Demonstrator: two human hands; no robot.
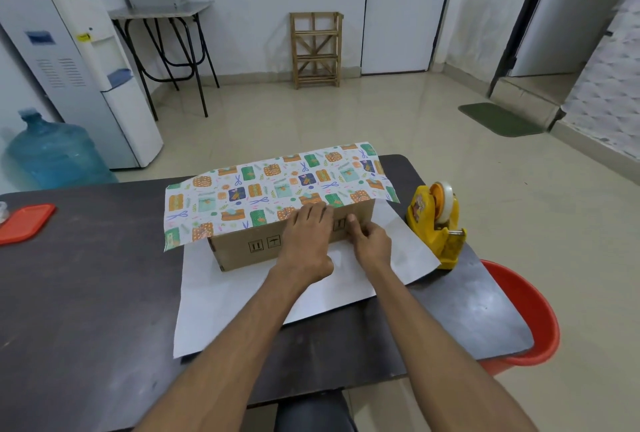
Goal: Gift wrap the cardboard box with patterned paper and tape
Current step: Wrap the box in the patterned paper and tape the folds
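Note:
A long cardboard box [242, 248] lies on the white underside of the patterned paper [263, 185], which is spread on the dark table [86, 279]. The paper's far part is folded over the box top, pattern up, and its edge ends near the top front edge. My left hand [306, 235] lies flat over that front edge, fingers pressing the paper's edge down. My right hand [370, 245] sits beside it, fingers curled, with the thumb pressed against the box's front face. I see no tape in it.
A yellow tape dispenser [437, 223] stands on the table right of the paper. A red lid [24, 223] lies at the table's left edge. A red tub [530, 320] sits on the floor by the right corner. White paper [242, 303] extends toward me.

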